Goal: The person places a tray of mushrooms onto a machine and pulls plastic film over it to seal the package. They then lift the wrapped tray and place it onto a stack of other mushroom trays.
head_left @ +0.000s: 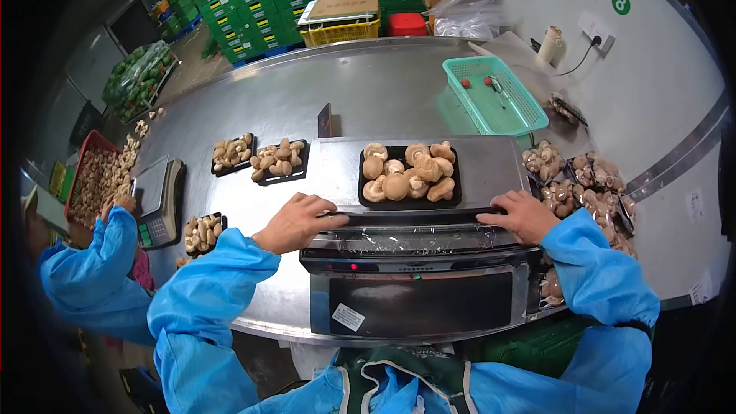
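Observation:
A black tray (366, 201) full of brown mushrooms (409, 172) sits on the flat top of a film-wrapping machine (418, 299) in front of me. My left hand (297, 221) rests palm down at the left end of the machine's front bar, fingers on the clear film (414, 239). My right hand (523, 216) lies on the right end of the same bar. Both hands touch the film edge just in front of the tray. Blue sleeves cover both my arms.
Two filled black trays (261, 158) and a third (202, 233) stand left on the steel table (368, 96). Wrapped mushroom packs (586, 184) pile up at the right. A teal basket (494, 96) sits behind. A co-worker in blue (96, 268) works by a scale (159, 201) and red crate (96, 172).

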A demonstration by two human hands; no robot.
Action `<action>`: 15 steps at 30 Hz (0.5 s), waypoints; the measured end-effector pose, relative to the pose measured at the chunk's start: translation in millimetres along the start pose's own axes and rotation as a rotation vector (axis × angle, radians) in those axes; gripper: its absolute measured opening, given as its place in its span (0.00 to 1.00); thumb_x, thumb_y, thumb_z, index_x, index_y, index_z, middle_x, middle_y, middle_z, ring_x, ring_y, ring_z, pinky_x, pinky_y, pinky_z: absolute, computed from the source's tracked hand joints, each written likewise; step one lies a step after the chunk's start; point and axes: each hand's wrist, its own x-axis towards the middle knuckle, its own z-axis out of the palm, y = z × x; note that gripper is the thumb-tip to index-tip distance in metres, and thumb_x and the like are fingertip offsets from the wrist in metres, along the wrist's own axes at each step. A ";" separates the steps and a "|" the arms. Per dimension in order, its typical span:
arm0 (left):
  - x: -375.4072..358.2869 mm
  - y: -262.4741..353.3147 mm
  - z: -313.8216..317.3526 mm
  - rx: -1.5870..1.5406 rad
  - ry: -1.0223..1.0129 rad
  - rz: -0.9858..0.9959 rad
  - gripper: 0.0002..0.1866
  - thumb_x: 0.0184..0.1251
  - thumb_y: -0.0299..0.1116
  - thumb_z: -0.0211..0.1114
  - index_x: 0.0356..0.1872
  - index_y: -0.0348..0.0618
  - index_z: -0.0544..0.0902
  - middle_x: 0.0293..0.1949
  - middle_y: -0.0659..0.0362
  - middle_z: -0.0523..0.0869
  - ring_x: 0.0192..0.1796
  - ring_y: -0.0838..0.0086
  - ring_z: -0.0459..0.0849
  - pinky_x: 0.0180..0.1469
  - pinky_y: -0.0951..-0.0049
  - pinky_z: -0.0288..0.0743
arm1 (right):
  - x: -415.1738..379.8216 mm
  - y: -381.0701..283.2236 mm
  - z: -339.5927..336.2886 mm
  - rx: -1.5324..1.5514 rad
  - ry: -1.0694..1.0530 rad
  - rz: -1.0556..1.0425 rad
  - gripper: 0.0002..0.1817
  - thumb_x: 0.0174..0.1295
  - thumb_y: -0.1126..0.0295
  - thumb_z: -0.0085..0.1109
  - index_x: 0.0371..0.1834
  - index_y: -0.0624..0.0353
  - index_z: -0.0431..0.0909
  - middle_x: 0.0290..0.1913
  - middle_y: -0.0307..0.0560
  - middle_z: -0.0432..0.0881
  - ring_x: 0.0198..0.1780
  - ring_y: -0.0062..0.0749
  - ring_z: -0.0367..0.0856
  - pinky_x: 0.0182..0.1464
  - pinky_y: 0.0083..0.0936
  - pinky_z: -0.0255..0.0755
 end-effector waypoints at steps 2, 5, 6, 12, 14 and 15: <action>3.5 3.7 2.8 0.049 -0.052 0.048 0.27 0.49 0.25 0.62 0.54 0.58 0.75 0.47 0.60 0.76 0.49 0.70 0.74 0.50 0.68 0.66 | 10.5 -0.7 3.8 -0.062 0.012 -0.080 0.26 0.48 0.72 0.56 0.54 0.43 0.73 0.49 0.45 0.71 0.46 0.37 0.70 0.47 0.30 0.64; 13.8 5.0 2.0 0.126 -0.165 0.158 0.26 0.52 0.26 0.61 0.55 0.61 0.74 0.52 0.62 0.71 0.52 0.73 0.70 0.52 0.69 0.66 | 26.6 -5.3 16.3 -0.007 0.177 -0.203 0.17 0.49 0.70 0.58 0.44 0.46 0.77 0.46 0.42 0.72 0.42 0.33 0.70 0.42 0.29 0.63; 13.7 4.2 0.0 0.132 -0.200 0.153 0.25 0.54 0.28 0.60 0.55 0.61 0.74 0.52 0.62 0.71 0.52 0.73 0.70 0.52 0.69 0.65 | 29.3 -8.1 20.3 0.093 0.217 -0.194 0.14 0.49 0.72 0.58 0.42 0.48 0.77 0.45 0.43 0.73 0.40 0.34 0.71 0.40 0.30 0.65; 3.7 1.5 8.5 0.113 -0.160 0.165 0.21 0.52 0.29 0.62 0.49 0.60 0.77 0.53 0.64 0.73 0.50 0.73 0.74 0.49 0.68 0.68 | 31.2 -32.2 45.8 1.922 0.475 0.580 0.02 0.65 0.77 0.46 0.35 0.61 0.70 0.52 0.60 0.74 0.49 0.44 0.78 0.47 0.35 0.76; 18.3 5.0 13.7 -0.017 -0.220 0.177 0.15 0.56 0.27 0.59 0.45 0.53 0.77 0.53 0.64 0.73 0.51 0.72 0.73 0.50 0.67 0.67 | 32.1 -39.9 47.8 2.048 0.519 0.573 0.02 0.65 0.76 0.45 0.36 0.61 0.69 0.51 0.62 0.74 0.50 0.47 0.77 0.49 0.37 0.75; 23.7 7.4 18.6 -0.170 -0.121 0.194 0.09 0.59 0.24 0.56 0.41 0.47 0.75 0.53 0.61 0.75 0.48 0.72 0.75 0.48 0.68 0.71 | 32.8 -41.5 47.6 2.183 0.559 0.566 0.02 0.66 0.76 0.44 0.36 0.60 0.67 0.50 0.63 0.75 0.52 0.49 0.76 0.51 0.39 0.75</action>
